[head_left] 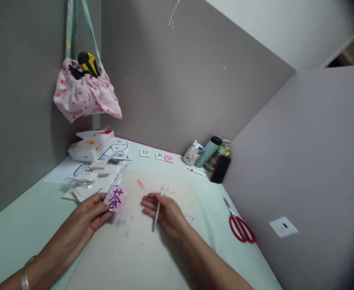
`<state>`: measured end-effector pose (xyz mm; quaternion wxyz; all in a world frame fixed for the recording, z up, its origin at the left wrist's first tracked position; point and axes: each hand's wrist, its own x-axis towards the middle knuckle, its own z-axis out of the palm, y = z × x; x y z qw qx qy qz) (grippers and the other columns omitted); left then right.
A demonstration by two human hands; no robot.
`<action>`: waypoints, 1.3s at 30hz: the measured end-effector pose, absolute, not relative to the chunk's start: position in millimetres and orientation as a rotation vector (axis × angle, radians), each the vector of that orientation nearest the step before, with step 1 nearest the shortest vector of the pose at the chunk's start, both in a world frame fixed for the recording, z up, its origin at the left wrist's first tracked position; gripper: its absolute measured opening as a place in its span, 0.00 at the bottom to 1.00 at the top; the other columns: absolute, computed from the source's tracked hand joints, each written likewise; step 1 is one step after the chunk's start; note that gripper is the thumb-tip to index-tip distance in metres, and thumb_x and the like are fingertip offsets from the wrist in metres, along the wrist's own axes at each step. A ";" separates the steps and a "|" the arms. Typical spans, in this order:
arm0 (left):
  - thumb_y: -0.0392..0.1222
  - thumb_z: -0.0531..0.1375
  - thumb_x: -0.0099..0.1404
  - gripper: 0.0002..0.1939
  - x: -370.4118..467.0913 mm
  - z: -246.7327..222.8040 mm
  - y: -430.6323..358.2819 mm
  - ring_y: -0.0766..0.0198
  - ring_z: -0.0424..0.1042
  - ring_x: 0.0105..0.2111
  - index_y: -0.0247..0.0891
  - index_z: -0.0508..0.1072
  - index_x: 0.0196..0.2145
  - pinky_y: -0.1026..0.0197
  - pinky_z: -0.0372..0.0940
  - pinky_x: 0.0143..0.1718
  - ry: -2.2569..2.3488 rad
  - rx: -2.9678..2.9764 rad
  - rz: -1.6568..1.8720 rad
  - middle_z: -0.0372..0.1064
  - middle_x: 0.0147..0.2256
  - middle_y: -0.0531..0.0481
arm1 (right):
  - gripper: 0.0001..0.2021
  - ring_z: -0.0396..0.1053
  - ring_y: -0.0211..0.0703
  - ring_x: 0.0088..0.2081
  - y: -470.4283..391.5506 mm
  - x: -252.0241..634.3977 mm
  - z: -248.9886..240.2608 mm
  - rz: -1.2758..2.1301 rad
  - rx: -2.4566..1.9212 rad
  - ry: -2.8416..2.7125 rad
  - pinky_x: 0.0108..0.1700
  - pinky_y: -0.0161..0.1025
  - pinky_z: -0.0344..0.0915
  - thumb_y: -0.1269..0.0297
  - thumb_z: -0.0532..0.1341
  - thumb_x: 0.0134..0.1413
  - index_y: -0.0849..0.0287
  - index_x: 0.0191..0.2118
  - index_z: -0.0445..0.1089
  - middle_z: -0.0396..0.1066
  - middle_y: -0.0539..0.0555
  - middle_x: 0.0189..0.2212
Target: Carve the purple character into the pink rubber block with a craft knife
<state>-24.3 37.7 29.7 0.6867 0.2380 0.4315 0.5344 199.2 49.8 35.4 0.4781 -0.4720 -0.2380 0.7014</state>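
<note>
Left fingers grip a pink card; right, a pen.

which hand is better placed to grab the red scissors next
Right, I'd say: the right hand is clearly nearer the scissors, though it holds a slim pen-like tool. The left hand is farther across, holding the pink card.

Place: is looking like a home craft corner
Walls: are enclosing the surface
Card: is bearing handwritten characters
Scissors: are lying nearby
</note>
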 end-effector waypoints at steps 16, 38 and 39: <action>0.47 0.71 0.65 0.13 1.7 28.0 23.0 0.53 0.76 0.51 0.41 0.80 0.45 0.58 0.70 0.55 0.875 0.734 0.883 0.78 0.49 0.46 | 0.20 0.50 0.23 0.15 27.5 252.0 33.4 1.708 -1.209 -0.872 0.18 0.28 0.42 0.52 0.76 0.50 0.66 0.34 0.76 0.75 0.52 0.25; 0.42 0.74 0.54 0.31 18.9 5.2 32.5 0.41 0.70 0.58 0.49 0.73 0.55 0.48 0.66 0.56 1.166 1.389 0.867 0.73 0.55 0.45 | 0.17 0.50 0.26 0.16 21.5 229.4 30.3 1.820 -1.143 -1.001 0.21 0.32 0.41 0.53 0.73 0.53 0.62 0.35 0.73 0.79 0.55 0.29; 0.41 0.75 0.52 0.31 18.8 2.7 32.2 0.42 0.70 0.57 0.49 0.73 0.54 0.49 0.64 0.57 1.195 1.507 0.883 0.73 0.54 0.46 | 0.17 0.50 0.26 0.16 21.8 229.0 28.8 1.828 -1.145 -0.985 0.21 0.32 0.40 0.53 0.73 0.53 0.62 0.35 0.73 0.79 0.55 0.29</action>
